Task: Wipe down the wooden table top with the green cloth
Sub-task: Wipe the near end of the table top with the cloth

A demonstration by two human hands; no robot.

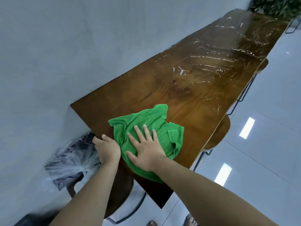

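No brand, label or writing to read anywhere here, so straight to the surface. The bench point(187, 88) is a long dark brown wooden slab with heavy swirly grain and a knot near the middle. The far half is glossy, with pale streaks and smears catching the light, and it runs alongside a plain grey wall point(65, 46). The floor point(268, 144) is shiny pale tile with ceiling lights reflected in it.

The green cloth point(149, 136) sits crumpled at the near end of the bench, close to the near corner, with its lower part hanging over the near edge. The right hand point(146, 149) lies flat on top of it, palm down, fingers spread wide, pressing rather than gripping. The left hand point(106, 148) is curled around the bench's left edge just beside the cloth, fingers wrapped under the edge, where they're hidden.

Wooden stools point(218, 134) with dark metal frames are tucked under the right edge. A clear plastic bag point(70, 162) with something dark inside sits below the near left corner, and blurry green leaves point(276, 5) show at the far end.
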